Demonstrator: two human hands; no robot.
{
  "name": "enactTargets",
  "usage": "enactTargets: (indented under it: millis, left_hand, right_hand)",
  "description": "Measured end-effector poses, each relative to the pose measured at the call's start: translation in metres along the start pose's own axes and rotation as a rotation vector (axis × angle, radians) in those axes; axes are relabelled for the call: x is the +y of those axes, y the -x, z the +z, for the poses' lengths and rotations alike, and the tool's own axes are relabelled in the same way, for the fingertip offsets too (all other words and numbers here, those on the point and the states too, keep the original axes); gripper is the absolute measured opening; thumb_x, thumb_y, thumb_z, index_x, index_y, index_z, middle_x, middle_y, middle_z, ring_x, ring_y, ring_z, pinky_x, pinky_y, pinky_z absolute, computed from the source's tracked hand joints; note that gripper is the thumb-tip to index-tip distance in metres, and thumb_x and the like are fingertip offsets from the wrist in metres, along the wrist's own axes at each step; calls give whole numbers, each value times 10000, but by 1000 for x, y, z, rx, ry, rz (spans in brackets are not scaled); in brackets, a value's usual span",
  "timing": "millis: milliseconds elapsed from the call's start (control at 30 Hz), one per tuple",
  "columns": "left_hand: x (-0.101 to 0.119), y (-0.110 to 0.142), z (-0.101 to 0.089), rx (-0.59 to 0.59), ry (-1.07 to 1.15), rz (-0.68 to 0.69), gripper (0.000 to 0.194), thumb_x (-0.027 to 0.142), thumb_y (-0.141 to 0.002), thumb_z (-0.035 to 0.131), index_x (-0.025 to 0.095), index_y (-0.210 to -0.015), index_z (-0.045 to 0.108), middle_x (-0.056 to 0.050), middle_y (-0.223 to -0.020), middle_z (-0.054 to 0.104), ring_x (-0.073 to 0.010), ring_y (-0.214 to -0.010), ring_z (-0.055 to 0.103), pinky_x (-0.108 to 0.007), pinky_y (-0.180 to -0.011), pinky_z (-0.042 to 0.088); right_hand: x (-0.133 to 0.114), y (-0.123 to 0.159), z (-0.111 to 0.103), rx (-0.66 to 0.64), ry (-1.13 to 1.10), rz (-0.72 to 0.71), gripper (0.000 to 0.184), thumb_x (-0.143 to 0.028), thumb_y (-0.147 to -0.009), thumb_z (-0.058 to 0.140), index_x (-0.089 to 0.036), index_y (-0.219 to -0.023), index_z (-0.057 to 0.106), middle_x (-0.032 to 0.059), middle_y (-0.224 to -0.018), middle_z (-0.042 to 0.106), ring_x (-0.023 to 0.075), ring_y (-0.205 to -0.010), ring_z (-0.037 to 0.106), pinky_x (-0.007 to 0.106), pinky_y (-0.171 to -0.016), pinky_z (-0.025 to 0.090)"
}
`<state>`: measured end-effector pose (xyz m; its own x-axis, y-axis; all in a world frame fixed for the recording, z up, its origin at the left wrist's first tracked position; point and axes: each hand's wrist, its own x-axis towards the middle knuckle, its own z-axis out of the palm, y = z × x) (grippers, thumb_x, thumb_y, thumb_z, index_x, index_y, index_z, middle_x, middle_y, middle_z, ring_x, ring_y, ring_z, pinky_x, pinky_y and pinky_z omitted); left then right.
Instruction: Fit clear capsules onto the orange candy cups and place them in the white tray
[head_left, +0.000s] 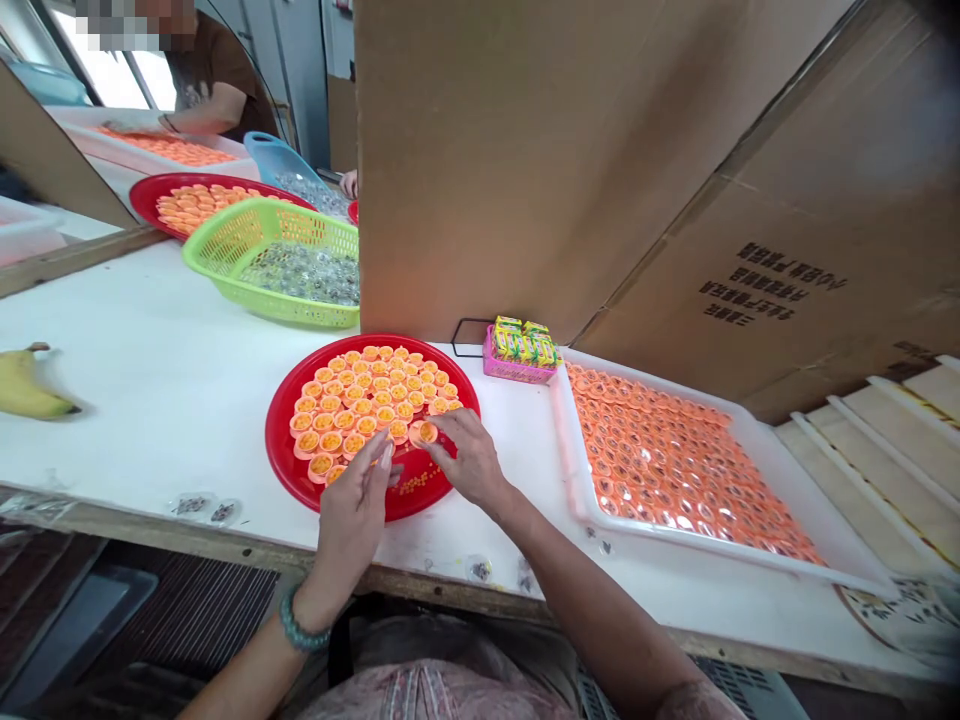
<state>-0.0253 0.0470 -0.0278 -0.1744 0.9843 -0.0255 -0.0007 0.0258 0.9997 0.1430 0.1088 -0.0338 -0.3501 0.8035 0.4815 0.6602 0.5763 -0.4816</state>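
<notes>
A red round tray (281, 440) holds many small round orange pieces (364, 405) with yellow bits in their middles. Over its front right part, my right hand (472, 460) pinches one orange piece (425, 432) between thumb and fingertips. My left hand (356, 510), with a beaded bracelet on its wrist, is just to the left, its fingertips drawn together near that piece. Whatever those left fingers hold, if anything, is hidden. Loose yellow bits (416, 484) lie on the tray floor below the hands.
A white tray (566, 430) of orange pieces under clear covers stands right. Behind are a pink basket (517, 370) of small yellow-green packets, a green basket (225, 285) of clear pieces and a cardboard wall (480, 170). Bananas (30, 385) lie left. A co-worker (225, 80) works beyond.
</notes>
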Motion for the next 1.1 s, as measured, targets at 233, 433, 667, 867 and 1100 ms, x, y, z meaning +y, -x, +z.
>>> enactTargets:
  millis: [233,433,667,867,1100]
  left_hand:
    - [5,-21,18,-209,445,-216,371,385,-742,681,180,-1050,650,-81,-1119,637,-228,-973,604,-335,-796,525]
    - [6,-17,22,-174,523,-297,310,314,-660,754,153,-916,686,-66,-951,685,-203,-915,618,-298,-771,523]
    - [12,-18,24,-209,542,-404,272,241,-614,778,154,-851,679,-25,-864,668,-122,-764,614,-217,-698,516]
    - [16,-21,29,-203,488,-402,235,270,-617,760,152,-769,625,3,-787,610,-135,-735,592,-266,-680,545]
    - [11,-17,27,-155,454,-421,231,273,-599,753,153,-748,623,2,-801,567,-151,-771,573,-284,-668,559]
  right_hand:
    - [-22,18,6,80,-27,-39,337,-242,-905,495,-220,-1234,559,87,-1022,626,198,-942,553,358,-844,491]
    - [-21,32,14,179,21,13,242,-207,-896,495,-265,-1037,683,65,-887,644,182,-817,572,323,-735,510]
    - [-30,26,3,135,-204,186,158,-230,-851,579,-266,-925,715,37,-848,658,158,-792,607,294,-730,524]
    - [-23,36,-29,118,-358,359,268,-272,-811,629,-211,-1072,652,13,-810,673,127,-703,607,246,-687,513]
    - [8,105,-80,19,34,502,187,-235,-881,515,-201,-912,696,49,-852,691,167,-760,633,276,-717,492]
